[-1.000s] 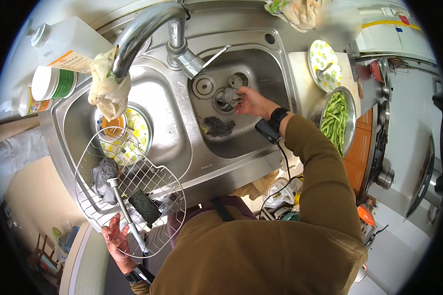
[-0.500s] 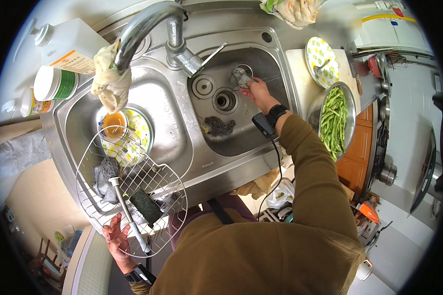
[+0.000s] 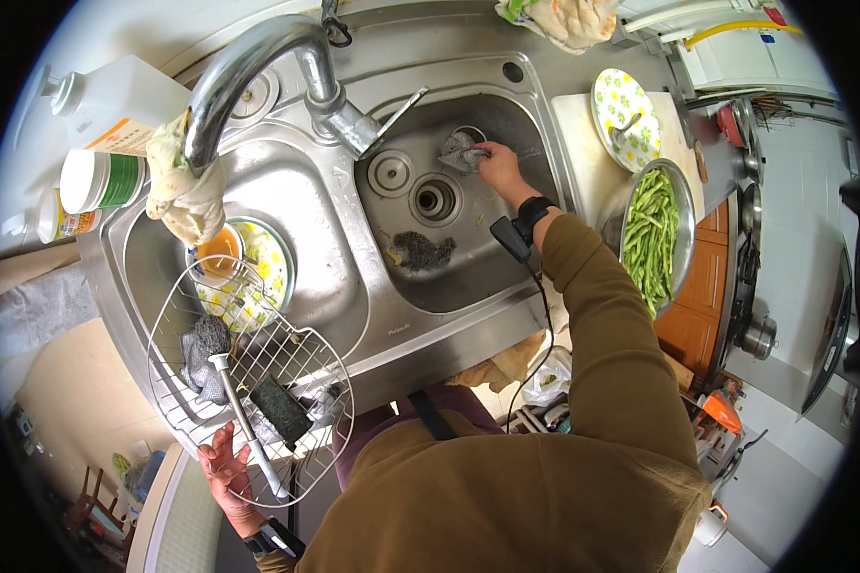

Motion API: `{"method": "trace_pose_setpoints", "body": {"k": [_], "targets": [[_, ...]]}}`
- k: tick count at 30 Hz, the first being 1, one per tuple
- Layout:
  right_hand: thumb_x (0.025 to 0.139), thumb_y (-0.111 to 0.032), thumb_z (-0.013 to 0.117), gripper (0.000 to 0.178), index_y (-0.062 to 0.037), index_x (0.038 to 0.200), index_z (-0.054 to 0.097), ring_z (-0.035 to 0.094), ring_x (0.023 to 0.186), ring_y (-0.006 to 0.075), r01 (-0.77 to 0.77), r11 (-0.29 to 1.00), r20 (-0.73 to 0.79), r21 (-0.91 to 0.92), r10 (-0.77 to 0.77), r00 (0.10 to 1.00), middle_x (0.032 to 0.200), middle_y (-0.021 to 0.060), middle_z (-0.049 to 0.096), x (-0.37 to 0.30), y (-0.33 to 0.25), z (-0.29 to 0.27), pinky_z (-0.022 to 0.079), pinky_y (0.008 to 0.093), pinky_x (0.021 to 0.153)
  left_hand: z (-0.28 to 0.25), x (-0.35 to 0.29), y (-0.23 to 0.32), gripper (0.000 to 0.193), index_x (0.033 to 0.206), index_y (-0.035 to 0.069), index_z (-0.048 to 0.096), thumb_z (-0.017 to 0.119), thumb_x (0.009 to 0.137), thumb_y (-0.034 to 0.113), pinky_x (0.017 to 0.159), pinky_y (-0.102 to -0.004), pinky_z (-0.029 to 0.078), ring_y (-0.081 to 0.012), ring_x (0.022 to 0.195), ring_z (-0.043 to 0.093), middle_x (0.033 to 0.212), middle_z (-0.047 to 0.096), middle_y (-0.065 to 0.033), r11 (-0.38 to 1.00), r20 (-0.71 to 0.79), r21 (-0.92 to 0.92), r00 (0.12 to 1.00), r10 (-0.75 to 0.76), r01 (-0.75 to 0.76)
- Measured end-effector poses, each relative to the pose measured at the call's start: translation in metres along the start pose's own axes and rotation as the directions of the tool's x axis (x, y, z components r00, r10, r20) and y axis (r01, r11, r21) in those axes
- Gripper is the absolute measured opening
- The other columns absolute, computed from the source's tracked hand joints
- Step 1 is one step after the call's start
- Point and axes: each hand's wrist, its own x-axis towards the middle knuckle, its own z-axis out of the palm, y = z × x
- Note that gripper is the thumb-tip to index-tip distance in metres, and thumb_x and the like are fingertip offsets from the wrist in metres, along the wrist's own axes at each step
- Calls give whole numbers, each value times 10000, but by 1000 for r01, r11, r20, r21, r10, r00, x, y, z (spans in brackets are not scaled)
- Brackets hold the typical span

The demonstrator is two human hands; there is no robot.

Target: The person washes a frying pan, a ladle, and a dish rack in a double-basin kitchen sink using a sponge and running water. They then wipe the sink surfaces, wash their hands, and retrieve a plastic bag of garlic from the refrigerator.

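Note:
My right hand (image 3: 501, 168) is closed on a crumpled grey cloth (image 3: 459, 153) inside the right basin (image 3: 473, 272). That cloth is at the basin's far side, above the drain (image 3: 436, 199). A metal strainer (image 3: 391, 174) is beside the drain, and a dark scouring pad (image 3: 424, 250) lies nearer me. My left hand (image 3: 225, 470) grips the near-left edge of a wire basket (image 3: 340, 411), with fingers partly behind the wires. The basket holds a grey mesh cloth (image 3: 203, 358), a dark green sponge (image 3: 281, 413) and a white-and-metal handled tool (image 3: 244, 420), and reaches over the left basin.
A floral plate (image 3: 269, 265) with an orange-lined bowl (image 3: 222, 250) stands in the left basin, under the cloth-wrapped faucet (image 3: 258, 81). Right of the sink are a steel bowl of green beans (image 3: 652, 229) and another floral plate (image 3: 610, 100). Bottles and jugs (image 3: 124, 105) stand left.
The grey cloth in my right hand has shifted slightly to the left. My left hand keeps its grip on the basket. The whole view has shifted a little.

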Motion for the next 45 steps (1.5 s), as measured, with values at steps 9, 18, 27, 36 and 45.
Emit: {"method": "trace_pose_setpoints", "body": {"k": [9, 18, 27, 36, 45], "targets": [[745, -21, 554, 369, 12, 1113, 544, 575, 948, 402, 216, 835, -3, -506, -252, 968, 1088, 240, 558, 9, -3, 7, 478, 451, 821, 5, 2, 0, 345, 987, 122, 477, 503, 665, 0, 863, -404, 527, -323, 1246, 407, 1197, 521, -152, 1000, 1, -12, 1000, -3, 3], [718, -117, 653, 386, 48, 1043, 524, 528, 998, 411, -29, 997, -375, -70, 1, 927, 1118, 235, 517, 4, -15, 24, 454, 420, 856, 6, 4, -5, 351, 966, 116, 475, 521, 654, -37, 849, -391, 535, -334, 1271, 381, 1207, 510, -157, 1000, -71, -6, 997, 23, -24], [765, -118, 604, 300, -50, 1056, 571, 463, 1120, 366, 22, 940, -8, -341, -26, 1000, 1185, 240, 477, 6, -31, 7, 416, 401, 931, 5, 4, -4, 353, 967, 109, 473, 520, 652, -44, 852, -393, 534, -344, 1281, 366, 1202, 512, -154, 1000, -16, -23, 1000, 15, -16], [791, -195, 586, 588, 76, 1271, 383, 329, 1268, 379, 326, 667, 224, -670, -237, 945, 1363, 266, 332, 7, 3, 40, 324, 427, 1023, 2, 6, -5, 343, 974, 115, 473, 528, 662, -16, 862, -400, 527, -341, 1283, 364, 1211, 515, -142, 1000, -17, -17, 1000, 14, -14], [760, -122, 612, 219, -15, 951, 606, 529, 952, 351, 438, 617, 297, -654, -323, 899, 1010, 203, 563, 18, 14, 40, 408, 457, 870, 3, 4, -6, 335, 967, 120, 478, 532, 661, -7, 856, -392, 528, -336, 1286, 359, 1212, 521, -126, 1000, -14, -14, 1000, 19, -19]]}}
